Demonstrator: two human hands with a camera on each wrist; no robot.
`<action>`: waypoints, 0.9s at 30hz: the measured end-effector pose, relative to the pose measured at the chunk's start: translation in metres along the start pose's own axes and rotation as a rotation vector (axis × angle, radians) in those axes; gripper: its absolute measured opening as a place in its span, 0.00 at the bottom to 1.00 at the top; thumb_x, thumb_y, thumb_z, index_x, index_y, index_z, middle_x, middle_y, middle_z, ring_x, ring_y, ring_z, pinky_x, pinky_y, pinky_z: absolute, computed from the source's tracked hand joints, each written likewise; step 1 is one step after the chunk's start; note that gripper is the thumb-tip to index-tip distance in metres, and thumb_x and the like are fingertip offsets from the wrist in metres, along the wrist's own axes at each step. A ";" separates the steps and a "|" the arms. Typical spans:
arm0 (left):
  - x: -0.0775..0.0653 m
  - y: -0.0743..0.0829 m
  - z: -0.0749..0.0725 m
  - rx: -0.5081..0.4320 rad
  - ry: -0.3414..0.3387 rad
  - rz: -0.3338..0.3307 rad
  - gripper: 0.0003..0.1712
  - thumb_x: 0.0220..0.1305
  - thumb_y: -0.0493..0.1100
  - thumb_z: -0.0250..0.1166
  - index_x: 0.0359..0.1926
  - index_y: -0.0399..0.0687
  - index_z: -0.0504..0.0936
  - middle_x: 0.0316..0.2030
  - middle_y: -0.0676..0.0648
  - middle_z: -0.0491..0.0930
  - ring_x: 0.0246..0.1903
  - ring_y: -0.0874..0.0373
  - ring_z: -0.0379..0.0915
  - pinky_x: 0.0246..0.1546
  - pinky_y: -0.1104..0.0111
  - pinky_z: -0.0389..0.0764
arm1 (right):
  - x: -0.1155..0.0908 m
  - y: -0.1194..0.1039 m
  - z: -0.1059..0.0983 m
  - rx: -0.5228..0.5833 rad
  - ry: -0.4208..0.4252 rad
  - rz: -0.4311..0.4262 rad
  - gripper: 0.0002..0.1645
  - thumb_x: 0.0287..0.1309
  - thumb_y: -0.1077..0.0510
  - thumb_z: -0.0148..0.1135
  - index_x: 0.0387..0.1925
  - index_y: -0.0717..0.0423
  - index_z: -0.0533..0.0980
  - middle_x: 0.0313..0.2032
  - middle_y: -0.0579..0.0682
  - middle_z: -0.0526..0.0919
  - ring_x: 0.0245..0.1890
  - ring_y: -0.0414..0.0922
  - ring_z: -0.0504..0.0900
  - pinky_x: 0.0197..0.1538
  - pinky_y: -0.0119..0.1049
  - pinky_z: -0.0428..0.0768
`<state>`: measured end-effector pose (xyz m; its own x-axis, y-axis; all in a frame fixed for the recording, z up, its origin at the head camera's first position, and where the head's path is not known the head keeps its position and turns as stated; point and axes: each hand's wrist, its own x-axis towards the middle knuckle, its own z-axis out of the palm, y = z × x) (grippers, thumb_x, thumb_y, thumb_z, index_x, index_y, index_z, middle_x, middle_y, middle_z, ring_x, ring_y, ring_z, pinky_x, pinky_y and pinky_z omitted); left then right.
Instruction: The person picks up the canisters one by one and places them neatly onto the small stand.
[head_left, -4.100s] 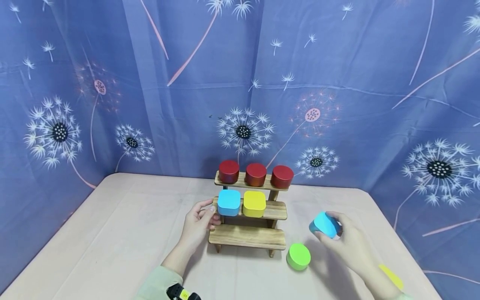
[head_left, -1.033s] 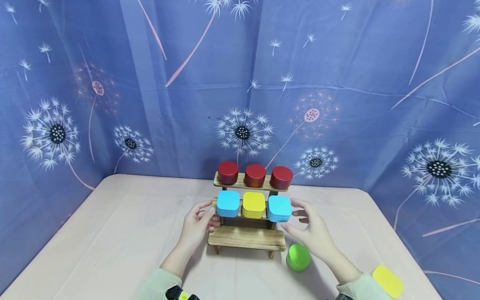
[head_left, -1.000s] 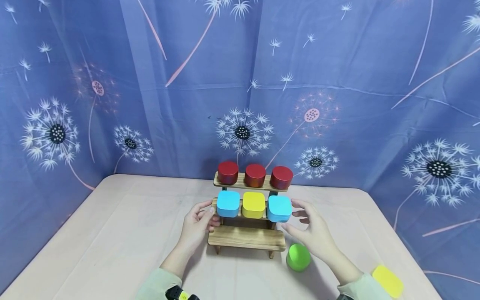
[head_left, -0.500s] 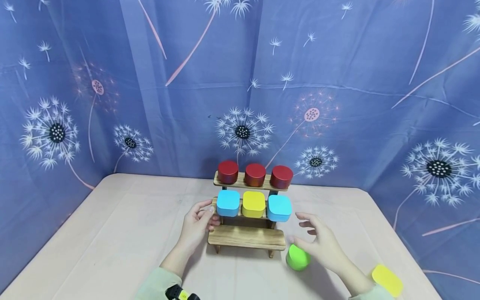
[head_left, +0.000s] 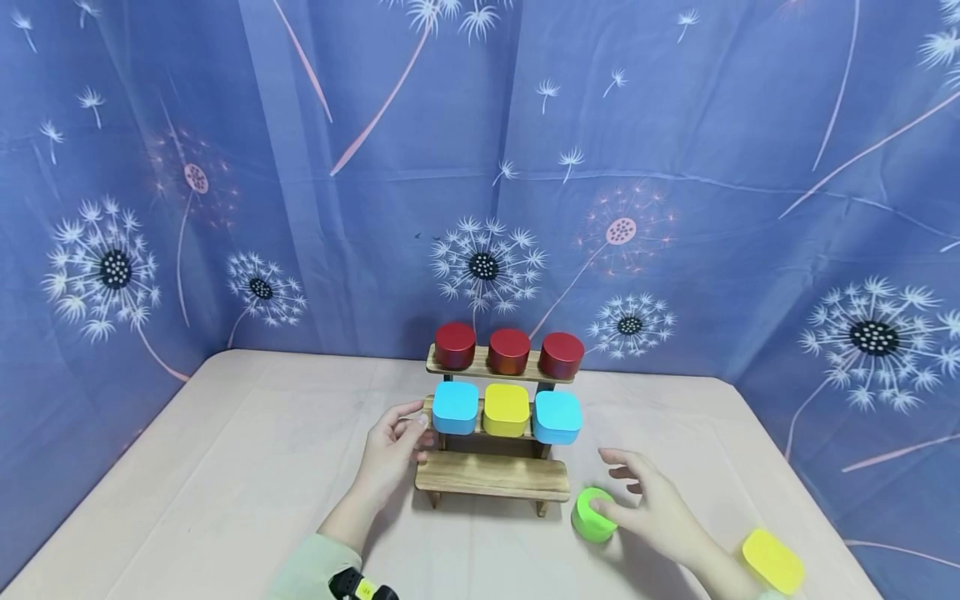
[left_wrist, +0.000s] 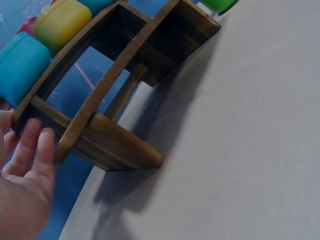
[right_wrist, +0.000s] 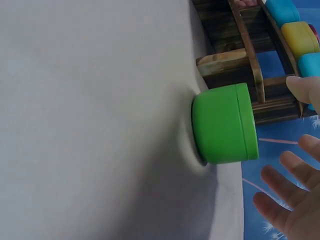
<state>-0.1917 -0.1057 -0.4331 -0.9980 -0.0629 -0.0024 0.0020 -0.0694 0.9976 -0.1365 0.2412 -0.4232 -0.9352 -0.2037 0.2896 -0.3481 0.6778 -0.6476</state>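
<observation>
A three-step wooden display stand [head_left: 492, 477] stands on the table. My left hand [head_left: 392, 450] pinches the left end of its middle step between thumb and fingers. On that step sit a blue tin [head_left: 455, 408], a yellow tin [head_left: 506, 410] and a second blue tin [head_left: 557, 418], all with rounded corners. To the stand's right is a round green tin [head_left: 587, 518] on the table. My right hand [head_left: 663, 512] hovers over and beside it, fingers spread, its thumb overlapping the lid in the head view. In the right wrist view the fingers are apart from the green tin [right_wrist: 222, 125].
Round red tins [head_left: 508, 351] line the top step; the lowest step is bare. A yellow tin [head_left: 772, 561] lies at the right, close to my right forearm. A blue dandelion-print curtain [head_left: 360, 250] hangs behind and beside the pale tabletop [head_left: 225, 467].
My right hand brought the second blue tin onto the middle step's right end, let go of it, then moved down and right to the green tin. My left hand keeps its grip.
</observation>
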 end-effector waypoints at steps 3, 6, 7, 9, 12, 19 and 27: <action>0.001 0.001 -0.002 0.015 -0.006 -0.007 0.20 0.67 0.40 0.57 0.58 0.41 0.71 0.31 0.45 0.83 0.27 0.61 0.79 0.23 0.73 0.78 | -0.003 0.004 0.000 -0.009 -0.019 0.012 0.34 0.46 0.51 0.73 0.55 0.55 0.72 0.52 0.52 0.79 0.45 0.45 0.79 0.45 0.36 0.78; 0.002 0.001 -0.003 0.026 -0.006 -0.016 0.20 0.66 0.40 0.58 0.58 0.41 0.72 0.28 0.46 0.83 0.25 0.62 0.78 0.21 0.73 0.76 | -0.005 0.007 0.000 -0.014 -0.029 0.017 0.34 0.46 0.51 0.73 0.56 0.55 0.72 0.52 0.51 0.79 0.45 0.44 0.79 0.45 0.36 0.78; 0.002 0.001 -0.003 0.024 -0.005 -0.022 0.20 0.66 0.40 0.59 0.58 0.40 0.72 0.28 0.47 0.83 0.24 0.62 0.78 0.21 0.73 0.76 | -0.006 0.008 0.000 -0.011 -0.031 0.018 0.34 0.46 0.51 0.73 0.56 0.55 0.72 0.52 0.51 0.79 0.45 0.44 0.79 0.45 0.36 0.78; 0.002 0.001 -0.004 0.013 0.001 -0.034 0.20 0.65 0.39 0.59 0.57 0.39 0.72 0.27 0.49 0.83 0.24 0.63 0.78 0.21 0.74 0.76 | -0.007 0.009 0.000 -0.010 -0.032 0.018 0.34 0.46 0.51 0.73 0.55 0.55 0.73 0.52 0.51 0.79 0.45 0.44 0.79 0.44 0.35 0.78; 0.001 0.004 -0.003 -0.004 0.023 -0.054 0.20 0.64 0.38 0.60 0.57 0.38 0.74 0.26 0.51 0.83 0.23 0.64 0.77 0.21 0.74 0.76 | -0.009 0.010 0.000 -0.016 -0.037 0.012 0.34 0.46 0.51 0.73 0.55 0.56 0.73 0.52 0.51 0.79 0.45 0.44 0.79 0.44 0.35 0.78; 0.001 0.013 -0.005 0.022 0.036 -0.077 0.20 0.62 0.39 0.62 0.55 0.38 0.77 0.22 0.51 0.80 0.19 0.63 0.74 0.21 0.74 0.75 | -0.010 0.010 0.001 -0.024 -0.050 0.030 0.34 0.45 0.50 0.73 0.54 0.56 0.73 0.51 0.52 0.80 0.45 0.47 0.80 0.44 0.36 0.78; 0.001 0.013 -0.008 0.115 0.060 0.016 0.17 0.62 0.36 0.62 0.51 0.35 0.80 0.32 0.46 0.83 0.28 0.59 0.78 0.27 0.71 0.80 | -0.010 0.014 0.001 -0.030 -0.112 0.058 0.36 0.45 0.47 0.73 0.55 0.56 0.73 0.51 0.52 0.80 0.45 0.47 0.80 0.46 0.37 0.78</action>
<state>-0.1919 -0.1149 -0.4202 -0.9923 -0.1231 0.0131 0.0074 0.0461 0.9989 -0.1318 0.2517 -0.4358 -0.9556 -0.2404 0.1706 -0.2930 0.7108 -0.6394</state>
